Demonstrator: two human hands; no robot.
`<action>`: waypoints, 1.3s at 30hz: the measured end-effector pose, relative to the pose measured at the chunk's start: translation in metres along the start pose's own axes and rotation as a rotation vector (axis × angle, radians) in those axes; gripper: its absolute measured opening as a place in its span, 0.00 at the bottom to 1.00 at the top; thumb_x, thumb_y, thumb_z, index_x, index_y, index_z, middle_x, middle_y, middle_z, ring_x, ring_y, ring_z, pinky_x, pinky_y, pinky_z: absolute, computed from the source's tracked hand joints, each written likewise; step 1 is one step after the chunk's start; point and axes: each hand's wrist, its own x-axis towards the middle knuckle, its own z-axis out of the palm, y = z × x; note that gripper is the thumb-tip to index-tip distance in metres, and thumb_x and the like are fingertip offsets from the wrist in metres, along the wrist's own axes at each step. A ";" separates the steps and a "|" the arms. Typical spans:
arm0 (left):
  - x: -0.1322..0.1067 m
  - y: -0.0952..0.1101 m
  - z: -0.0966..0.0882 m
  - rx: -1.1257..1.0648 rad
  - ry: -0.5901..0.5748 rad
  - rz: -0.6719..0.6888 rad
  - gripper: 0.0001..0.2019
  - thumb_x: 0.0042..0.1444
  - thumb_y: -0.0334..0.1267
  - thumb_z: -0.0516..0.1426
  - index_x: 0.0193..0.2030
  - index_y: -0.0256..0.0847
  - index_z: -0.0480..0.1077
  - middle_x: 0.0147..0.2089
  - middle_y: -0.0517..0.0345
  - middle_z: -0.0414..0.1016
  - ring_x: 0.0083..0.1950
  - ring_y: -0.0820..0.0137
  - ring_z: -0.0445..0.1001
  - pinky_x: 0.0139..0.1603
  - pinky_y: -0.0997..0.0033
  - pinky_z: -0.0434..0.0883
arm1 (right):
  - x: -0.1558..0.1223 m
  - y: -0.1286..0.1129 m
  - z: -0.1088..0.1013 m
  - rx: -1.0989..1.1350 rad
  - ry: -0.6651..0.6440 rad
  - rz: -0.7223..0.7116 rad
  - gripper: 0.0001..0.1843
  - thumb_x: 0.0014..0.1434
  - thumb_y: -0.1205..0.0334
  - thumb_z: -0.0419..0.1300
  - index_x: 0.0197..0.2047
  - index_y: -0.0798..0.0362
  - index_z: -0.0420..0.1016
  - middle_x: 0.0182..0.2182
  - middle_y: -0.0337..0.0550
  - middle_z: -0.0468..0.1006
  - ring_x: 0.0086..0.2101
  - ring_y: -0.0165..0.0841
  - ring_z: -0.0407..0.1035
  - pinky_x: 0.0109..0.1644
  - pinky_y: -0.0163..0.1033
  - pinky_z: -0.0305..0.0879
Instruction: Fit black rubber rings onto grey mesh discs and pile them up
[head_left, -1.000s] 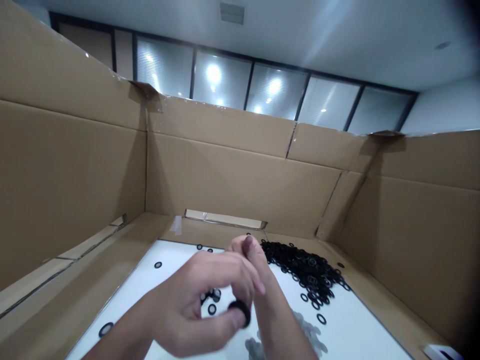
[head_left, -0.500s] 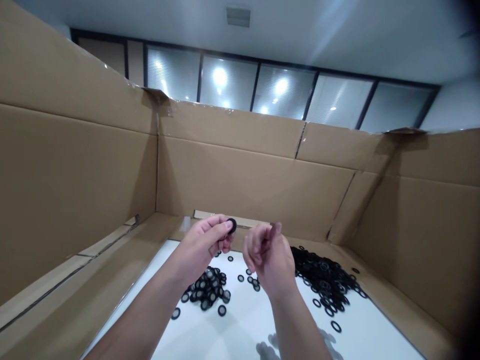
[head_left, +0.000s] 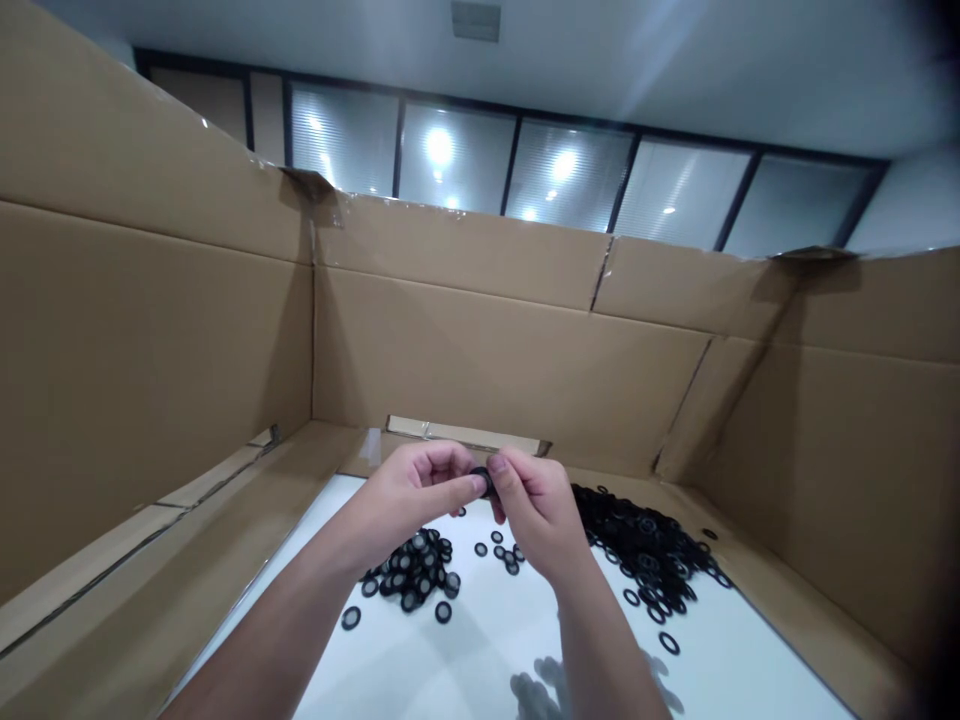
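A small black ring (head_left: 484, 481) is pinched between thumb and fingers of my left hand (head_left: 416, 490). My right hand (head_left: 536, 505) meets it from the other side, its thumb and fingertips closed at the ring's right edge. Fingers cover much of the ring, so whether anything sits inside it is hidden. Below my left hand lies a pile of black rings with pale grey centres (head_left: 416, 568). Beyond my right wrist spreads a bigger heap of black rings (head_left: 645, 545), several visibly hollow.
A white board (head_left: 465, 660) carries both piles. Several loose pieces (head_left: 512, 568) lie between them, and a single ring (head_left: 670, 643) rests at the right. Tall cardboard walls (head_left: 480, 370) stand at the left, back and right.
My right hand has moved left and up against the ring, closing the gap between the hands. My left hand has shifted slightly right and lower with the ring.
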 end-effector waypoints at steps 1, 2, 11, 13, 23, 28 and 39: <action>0.000 0.000 0.000 0.016 0.002 0.004 0.10 0.63 0.41 0.61 0.34 0.37 0.71 0.31 0.63 0.66 0.35 0.73 0.65 0.37 0.72 0.63 | 0.000 -0.001 0.001 -0.019 0.020 -0.025 0.26 0.73 0.53 0.50 0.22 0.52 0.60 0.17 0.33 0.63 0.20 0.26 0.57 0.26 0.34 0.51; -0.001 0.001 0.001 0.030 0.004 0.009 0.11 0.64 0.42 0.60 0.34 0.37 0.71 0.31 0.63 0.66 0.35 0.74 0.65 0.37 0.72 0.63 | 0.001 -0.002 0.003 -0.030 0.042 -0.045 0.25 0.72 0.55 0.51 0.23 0.52 0.60 0.17 0.33 0.62 0.20 0.26 0.56 0.26 0.34 0.51; -0.003 0.003 -0.001 0.056 0.025 -0.006 0.14 0.63 0.43 0.61 0.30 0.37 0.67 0.28 0.64 0.64 0.32 0.75 0.63 0.33 0.74 0.60 | -0.001 0.001 0.010 0.016 0.079 -0.101 0.24 0.72 0.55 0.51 0.24 0.52 0.59 0.17 0.33 0.62 0.19 0.26 0.56 0.25 0.33 0.50; -0.004 0.006 -0.001 0.056 0.012 -0.007 0.15 0.63 0.43 0.61 0.29 0.37 0.67 0.28 0.64 0.64 0.32 0.75 0.64 0.32 0.74 0.60 | -0.001 0.001 0.011 0.036 0.070 -0.089 0.24 0.72 0.54 0.51 0.23 0.52 0.58 0.16 0.32 0.61 0.19 0.26 0.56 0.24 0.33 0.50; -0.004 0.008 -0.003 0.100 0.051 -0.010 0.12 0.62 0.43 0.62 0.32 0.38 0.69 0.29 0.64 0.67 0.33 0.75 0.66 0.34 0.74 0.63 | -0.003 0.010 0.016 0.404 0.072 0.011 0.26 0.74 0.52 0.49 0.24 0.52 0.61 0.17 0.32 0.63 0.18 0.24 0.58 0.23 0.31 0.55; -0.004 0.011 0.000 0.127 0.045 -0.031 0.12 0.63 0.42 0.61 0.32 0.38 0.68 0.31 0.62 0.70 0.34 0.73 0.67 0.36 0.72 0.62 | 0.000 0.016 0.018 0.523 0.073 0.069 0.26 0.73 0.52 0.51 0.24 0.53 0.61 0.17 0.31 0.61 0.18 0.23 0.57 0.22 0.30 0.54; -0.007 0.012 -0.002 0.219 0.105 -0.035 0.14 0.62 0.45 0.60 0.31 0.39 0.66 0.28 0.66 0.59 0.30 0.75 0.58 0.31 0.72 0.56 | 0.005 0.015 0.013 1.179 -0.072 0.076 0.22 0.65 0.46 0.63 0.28 0.52 0.66 0.18 0.27 0.59 0.14 0.21 0.53 0.19 0.28 0.49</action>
